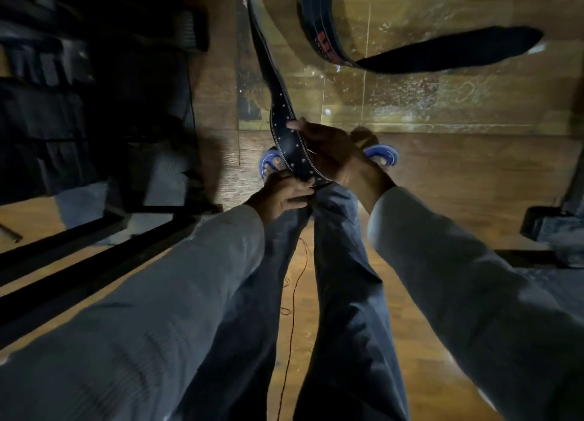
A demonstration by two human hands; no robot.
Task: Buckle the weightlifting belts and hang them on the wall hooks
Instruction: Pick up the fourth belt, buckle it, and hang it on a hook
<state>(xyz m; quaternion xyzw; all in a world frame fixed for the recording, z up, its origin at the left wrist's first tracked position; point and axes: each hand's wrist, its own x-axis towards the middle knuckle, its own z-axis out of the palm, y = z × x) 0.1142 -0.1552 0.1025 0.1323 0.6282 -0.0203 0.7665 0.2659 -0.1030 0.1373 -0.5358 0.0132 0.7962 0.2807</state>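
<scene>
Looking down, far left: a dark rack (57, 82) of stacked black items stood in shadow, too dim to tell what they were; black metal bars (79, 246) ran across the wooden floor (442, 183) beside it.
Left hand: the left hand (281, 199), out of a pale grey sleeve (158, 310), sat low at the near end of the belt, its fingers (300, 196) curled closed around that end.
Studded belt: a dark weightlifting belt (281, 110) with pale stitched edges and rows of small holes rose from the two hands toward the top edge of the view, bending between them; its buckle was hidden and whether it was fastened could not be told.
Right hand: the right hand (328, 151) lay over the belt just above the left, fingers (295, 125) wrapped closed on the strap, thumb tip showing at the strap's far edge.
Feet: blue slippers (380, 155) showed beneath the hands, dark trousers (341, 294) below them.
Second belt: another dark belt (442, 53) with a red label hung looped at upper right, apart from the hands, its support out of frame.
Far right: a dark object (550, 224) rested on the floor, blurred.
</scene>
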